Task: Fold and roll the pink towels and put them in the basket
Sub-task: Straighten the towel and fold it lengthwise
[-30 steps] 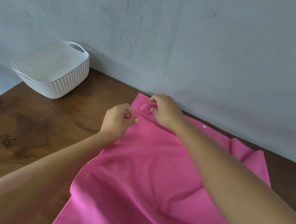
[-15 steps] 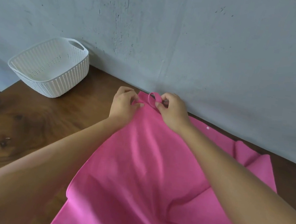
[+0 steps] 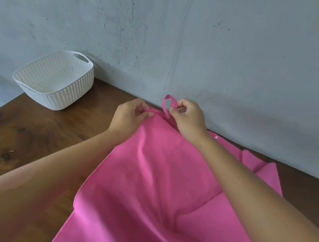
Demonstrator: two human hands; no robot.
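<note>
One basket (image 3: 54, 81) far left, no towel in it. Left hand (image 3: 129, 116) pinches towel (image 3: 155, 183) corner; right hand (image 3: 187, 121) pinches its loop (image 3: 167, 103). Still straightening, pre-fold. Next: flatten on table (image 3: 15, 140), fold.

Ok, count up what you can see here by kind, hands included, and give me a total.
Towels: 1, the pink towel; the layers at its right could be a fold or a second towel, I cannot tell
Baskets: 1, the white basket
Hands: 2, the left hand and the right hand, both pinching the towel
Total: 4
</note>
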